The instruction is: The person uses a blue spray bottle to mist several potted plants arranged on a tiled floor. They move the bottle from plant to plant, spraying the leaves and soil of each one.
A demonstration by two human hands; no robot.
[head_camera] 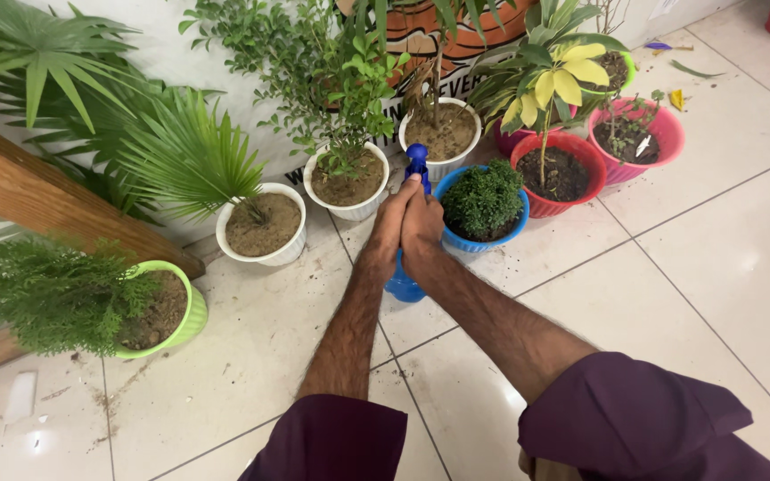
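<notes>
Both hands, left hand point(391, 218) and right hand point(421, 224), grip a blue spray bottle point(415, 166) amid potted plants point(483, 203).

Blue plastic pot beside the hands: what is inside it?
A dense, dark green bushy plant fills the round blue plastic pot. Its foliage covers the soil completely, so neither soil nor stem can be seen.

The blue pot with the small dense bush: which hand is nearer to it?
Right. The right hand sits directly beside the blue pot, almost at its rim, gripping the blue spray bottle. The left hand clasps the bottle's far side, farther from the pot.
</notes>
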